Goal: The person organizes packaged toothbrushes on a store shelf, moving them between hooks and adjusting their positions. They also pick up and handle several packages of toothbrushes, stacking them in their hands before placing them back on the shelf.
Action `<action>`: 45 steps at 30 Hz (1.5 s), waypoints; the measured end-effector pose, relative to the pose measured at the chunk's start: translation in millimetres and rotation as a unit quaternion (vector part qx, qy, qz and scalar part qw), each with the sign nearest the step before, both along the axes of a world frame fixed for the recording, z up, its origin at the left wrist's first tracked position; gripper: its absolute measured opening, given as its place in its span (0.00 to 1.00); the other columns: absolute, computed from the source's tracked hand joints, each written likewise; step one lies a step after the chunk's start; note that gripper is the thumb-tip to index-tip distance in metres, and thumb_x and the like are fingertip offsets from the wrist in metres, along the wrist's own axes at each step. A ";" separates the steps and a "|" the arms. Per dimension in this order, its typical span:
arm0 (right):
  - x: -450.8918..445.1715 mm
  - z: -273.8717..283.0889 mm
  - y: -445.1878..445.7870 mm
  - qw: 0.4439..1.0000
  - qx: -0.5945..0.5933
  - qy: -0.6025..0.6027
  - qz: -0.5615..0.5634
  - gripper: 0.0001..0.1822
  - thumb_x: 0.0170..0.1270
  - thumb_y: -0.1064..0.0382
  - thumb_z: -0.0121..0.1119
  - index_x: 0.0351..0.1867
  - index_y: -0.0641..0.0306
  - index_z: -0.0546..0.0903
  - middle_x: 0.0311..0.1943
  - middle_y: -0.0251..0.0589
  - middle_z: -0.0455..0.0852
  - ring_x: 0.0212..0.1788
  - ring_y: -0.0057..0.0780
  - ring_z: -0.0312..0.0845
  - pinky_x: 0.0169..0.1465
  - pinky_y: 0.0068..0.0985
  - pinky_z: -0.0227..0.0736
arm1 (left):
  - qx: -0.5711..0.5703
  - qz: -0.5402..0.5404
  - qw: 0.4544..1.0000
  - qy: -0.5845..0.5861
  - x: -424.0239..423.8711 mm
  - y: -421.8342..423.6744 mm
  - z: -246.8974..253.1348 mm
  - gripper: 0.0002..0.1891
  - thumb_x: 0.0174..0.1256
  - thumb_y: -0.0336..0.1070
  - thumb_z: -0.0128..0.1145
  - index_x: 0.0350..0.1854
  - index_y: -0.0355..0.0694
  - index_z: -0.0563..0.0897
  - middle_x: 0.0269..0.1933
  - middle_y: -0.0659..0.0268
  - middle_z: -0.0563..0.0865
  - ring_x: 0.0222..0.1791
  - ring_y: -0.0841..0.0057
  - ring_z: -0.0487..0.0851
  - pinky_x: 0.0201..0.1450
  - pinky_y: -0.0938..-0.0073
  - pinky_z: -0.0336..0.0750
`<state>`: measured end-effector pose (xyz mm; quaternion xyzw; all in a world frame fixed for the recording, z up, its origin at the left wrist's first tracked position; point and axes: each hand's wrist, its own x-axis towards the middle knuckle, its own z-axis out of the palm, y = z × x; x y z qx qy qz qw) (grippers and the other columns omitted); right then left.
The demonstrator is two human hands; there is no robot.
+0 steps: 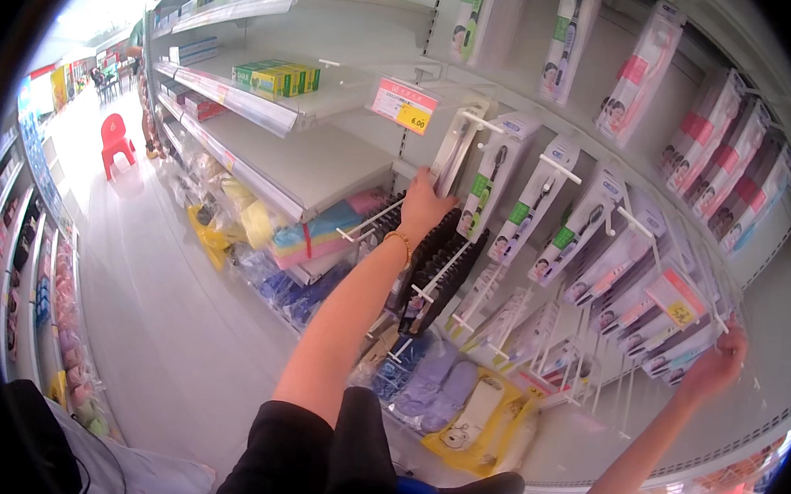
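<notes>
My left hand, with a beaded bracelet at the wrist, is raised to a packaged toothbrush on a peg hook and touches its lower part; whether the fingers grip it is unclear. Over that hook hangs a price tag. To the right, several more toothbrush packs hang on white hooks. Far right, my right hand is at the tip of a hook, beside the last packs of the row; its fingers are curled, and what they hold is hidden. Black combs or brushes hang below my left hand.
Toothpaste boxes stand on a shelf at the left. Folded coloured towels lie lower down. Purple slippers and a yellow package are at the bottom. Bare hook ends jut outward. A red stool stands in the aisle, near a partly visible person.
</notes>
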<state>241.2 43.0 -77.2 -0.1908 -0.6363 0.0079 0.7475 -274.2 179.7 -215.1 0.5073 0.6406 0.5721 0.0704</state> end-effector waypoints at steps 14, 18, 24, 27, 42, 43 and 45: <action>1.3 0.3 5.7 0.999 -0.020 0.027 0.026 0.09 0.65 0.65 0.44 0.26 0.64 0.66 0.34 0.43 0.71 0.50 0.38 0.69 0.76 0.49 0.46 | -0.079 -0.019 0.994 0.070 -3.9 -15.1 -30.1 0.38 0.52 0.47 0.66 0.60 0.29 0.66 0.57 0.36 0.74 0.60 0.40 0.73 0.61 0.51 0.72; 23.2 -3.6 10.0 1.000 -0.020 -0.009 0.015 0.09 0.66 0.65 0.44 0.27 0.65 0.67 0.38 0.46 0.75 0.53 0.39 0.70 0.77 0.48 0.46 | -0.145 -0.150 0.969 0.136 10.7 -41.3 -13.2 0.33 0.54 0.49 0.64 0.57 0.32 0.72 0.55 0.42 0.77 0.60 0.47 0.74 0.59 0.51 0.73; 9.9 1.7 7.5 0.994 -0.040 0.075 0.065 0.11 0.68 0.66 0.42 0.26 0.66 0.67 0.35 0.43 0.73 0.57 0.42 0.69 0.77 0.49 0.44 | -0.088 -0.079 0.968 0.223 22.7 -94.3 -12.3 0.33 0.59 0.48 0.64 0.61 0.32 0.70 0.56 0.43 0.78 0.58 0.46 0.75 0.60 0.56 0.72; 14.2 2.8 7.8 0.992 -0.055 0.082 0.081 0.11 0.68 0.66 0.42 0.26 0.66 0.66 0.33 0.41 0.70 0.57 0.43 0.69 0.76 0.49 0.45 | -0.055 -0.066 0.964 0.253 26.8 -101.8 -17.6 0.34 0.60 0.46 0.63 0.64 0.34 0.67 0.56 0.45 0.77 0.58 0.47 0.75 0.59 0.54 0.72; -1.4 5.9 3.5 0.998 0.004 0.038 0.056 0.11 0.68 0.66 0.42 0.27 0.66 0.70 0.34 0.42 0.73 0.49 0.38 0.70 0.74 0.48 0.51 | -0.039 -0.080 0.959 0.267 29.0 -95.2 -23.8 0.23 0.59 0.44 0.63 0.52 0.35 0.78 0.51 0.53 0.80 0.56 0.55 0.77 0.57 0.59 0.73; -3.1 4.6 4.7 0.997 0.001 0.045 0.057 0.11 0.69 0.65 0.43 0.27 0.67 0.70 0.33 0.41 0.72 0.50 0.39 0.70 0.75 0.48 0.50 | -0.037 -0.078 0.960 0.266 27.7 -96.6 -23.9 0.22 0.59 0.44 0.63 0.52 0.35 0.79 0.51 0.53 0.81 0.56 0.55 0.77 0.57 0.59 0.73; -6.1 2.8 3.8 0.997 -0.004 0.061 0.055 0.13 0.69 0.63 0.43 0.27 0.68 0.69 0.32 0.41 0.70 0.53 0.41 0.71 0.76 0.49 0.47 | -0.046 -0.083 0.964 0.250 27.9 -97.0 -24.6 0.21 0.59 0.43 0.63 0.50 0.35 0.80 0.50 0.53 0.81 0.55 0.55 0.77 0.58 0.59 0.72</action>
